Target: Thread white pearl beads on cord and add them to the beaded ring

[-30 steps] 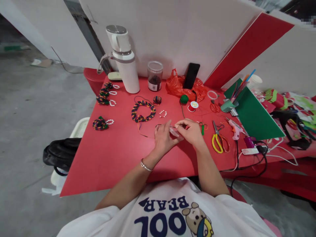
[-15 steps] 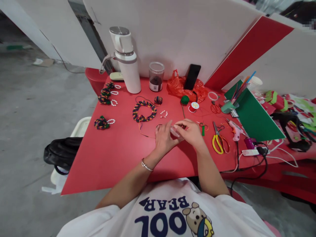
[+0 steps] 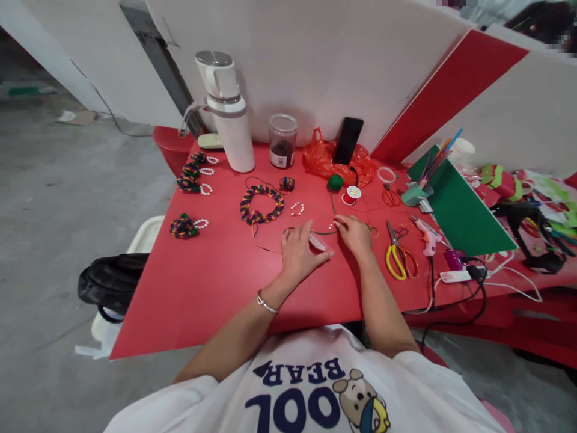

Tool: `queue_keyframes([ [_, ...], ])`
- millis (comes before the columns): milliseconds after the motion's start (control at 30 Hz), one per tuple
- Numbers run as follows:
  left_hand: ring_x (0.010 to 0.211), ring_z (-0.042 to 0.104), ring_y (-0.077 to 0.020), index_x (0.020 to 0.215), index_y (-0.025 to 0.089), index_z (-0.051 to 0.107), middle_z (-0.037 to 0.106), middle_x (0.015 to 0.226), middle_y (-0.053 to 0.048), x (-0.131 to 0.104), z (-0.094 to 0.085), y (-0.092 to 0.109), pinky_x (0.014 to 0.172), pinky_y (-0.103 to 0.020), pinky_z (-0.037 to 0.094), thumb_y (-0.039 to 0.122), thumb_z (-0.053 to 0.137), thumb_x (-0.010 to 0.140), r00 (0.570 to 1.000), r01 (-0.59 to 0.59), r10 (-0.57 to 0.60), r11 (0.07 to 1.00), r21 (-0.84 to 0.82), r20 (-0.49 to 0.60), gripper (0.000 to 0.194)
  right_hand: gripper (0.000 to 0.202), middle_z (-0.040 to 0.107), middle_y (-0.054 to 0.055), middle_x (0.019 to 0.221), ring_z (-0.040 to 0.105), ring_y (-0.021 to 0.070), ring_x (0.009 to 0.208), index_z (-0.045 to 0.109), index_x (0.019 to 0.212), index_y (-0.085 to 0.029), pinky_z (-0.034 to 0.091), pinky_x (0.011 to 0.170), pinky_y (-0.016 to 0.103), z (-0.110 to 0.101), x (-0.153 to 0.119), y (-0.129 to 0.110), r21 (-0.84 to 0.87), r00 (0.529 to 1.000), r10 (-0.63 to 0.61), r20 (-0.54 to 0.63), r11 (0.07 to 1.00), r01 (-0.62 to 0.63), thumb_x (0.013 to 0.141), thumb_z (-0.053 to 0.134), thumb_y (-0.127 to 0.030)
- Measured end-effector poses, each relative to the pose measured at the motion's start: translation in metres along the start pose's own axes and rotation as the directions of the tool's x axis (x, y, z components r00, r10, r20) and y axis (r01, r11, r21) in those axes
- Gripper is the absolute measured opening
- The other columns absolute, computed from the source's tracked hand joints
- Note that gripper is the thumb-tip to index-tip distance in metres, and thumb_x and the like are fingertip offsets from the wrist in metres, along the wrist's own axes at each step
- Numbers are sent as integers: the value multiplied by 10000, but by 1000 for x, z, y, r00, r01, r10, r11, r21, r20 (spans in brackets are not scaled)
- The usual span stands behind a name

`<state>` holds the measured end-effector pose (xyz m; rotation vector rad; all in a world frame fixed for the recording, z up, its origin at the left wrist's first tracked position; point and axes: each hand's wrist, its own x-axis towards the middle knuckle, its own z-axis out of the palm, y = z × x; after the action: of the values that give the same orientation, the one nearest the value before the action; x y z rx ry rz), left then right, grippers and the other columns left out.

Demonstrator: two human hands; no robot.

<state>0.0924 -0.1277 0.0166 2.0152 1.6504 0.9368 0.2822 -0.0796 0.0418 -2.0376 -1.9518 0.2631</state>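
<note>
My left hand (image 3: 296, 251) rests on the table, its thumb and fingers closed around a small clear bag of white beads (image 3: 318, 242). To its right, my right hand (image 3: 356, 237) is low over the table with its fingertips pinched together. A few loose white beads (image 3: 331, 227) lie beside those fingertips; whether any are between them I cannot make out. Green yarn (image 3: 333, 204) runs from a small green ball (image 3: 335, 182) down past the right hand. Beyond the left hand lie a short curve of white beads (image 3: 297, 209) and a braided multicoloured yarn ring (image 3: 246, 204).
Finished yarn pieces with bead loops (image 3: 183, 227) line the left side. Scissors with yellow and orange handles (image 3: 396, 258) and a pink glue gun (image 3: 430, 237) lie at right. A white flask (image 3: 238, 141), a clear jar (image 3: 282, 141) and a phone (image 3: 348, 141) stand behind.
My right hand has moved right, away from the bag in my left hand, down to the table. Loose white beads now show by its fingertips. The left hand keeps its hold.
</note>
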Motion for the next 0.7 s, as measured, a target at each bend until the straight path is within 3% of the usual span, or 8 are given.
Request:
queue_keyframes([
  [200, 1250, 591, -360, 1477, 216, 466, 663, 1336, -144, 1, -1, 1, 1154, -540, 345, 531, 900, 672, 1000, 9, -9, 1000, -10, 7, 968, 223, 737, 87, 1055, 666, 220, 944, 791, 1044, -222, 472, 798, 302, 3, 3, 0, -17, 1000, -20, -6, 1000, 20, 959, 594, -283],
  [300, 1245, 594, -361, 1478, 206, 464, 660, 1339, -151, 1, -1, 1, 1146, -536, 353, 536, 898, 671, 1000, 2, -2, 1000, -7, 4, 974, 197, 737, 65, 961, 665, 206, 882, 777, 948, -210, 491, 816, 310, -3, -4, -10, 202, 999, -35, -29, 979, 40, 933, 595, -283],
  [367, 1234, 601, -354, 1480, 205, 460, 663, 1332, -154, 0, -1, 0, 1142, -529, 357, 550, 884, 685, 1000, -7, 7, 1000, -11, 4, 965, 196, 735, 44, 907, 666, 189, 844, 767, 921, -216, 508, 823, 306, -12, -12, -24, 406, 996, -73, -41, 910, 83, 926, 596, -312],
  [433, 1235, 604, -348, 1481, 200, 457, 664, 1332, -156, 0, 1, -1, 1147, -525, 352, 552, 867, 703, 1000, -13, 13, 1000, -17, 0, 946, 192, 731, 40, 905, 663, 180, 818, 771, 919, -218, 511, 787, 296, -22, -21, -41, 508, 992, -117, -48, 852, 125, 913, 620, -335],
  [567, 1277, 586, -344, 1472, 187, 455, 655, 1354, -163, -1, 3, -4, 1162, -528, 341, 468, 843, 728, 1000, 0, 0, 1000, -12, -12, 885, 152, 711, 31, 896, 654, 158, 788, 787, 935, -232, 487, 730, 276, -33, -32, -67, 511, 975, -221, -20, 836, 200, 898, 649, -284],
  [700, 1288, 581, -332, 1471, 204, 442, 642, 1391, -151, -1, 3, -5, 1167, -528, 336, 423, 830, 736, 1000, -15, 15, 999, -33, -2, 860, 158, 702, 31, 907, 658, 159, 804, 798, 971, -244, 477, 713, 271, -31, -33, -72, 461, 971, -238, -15, 860, 218, 917, 655, -284],
])
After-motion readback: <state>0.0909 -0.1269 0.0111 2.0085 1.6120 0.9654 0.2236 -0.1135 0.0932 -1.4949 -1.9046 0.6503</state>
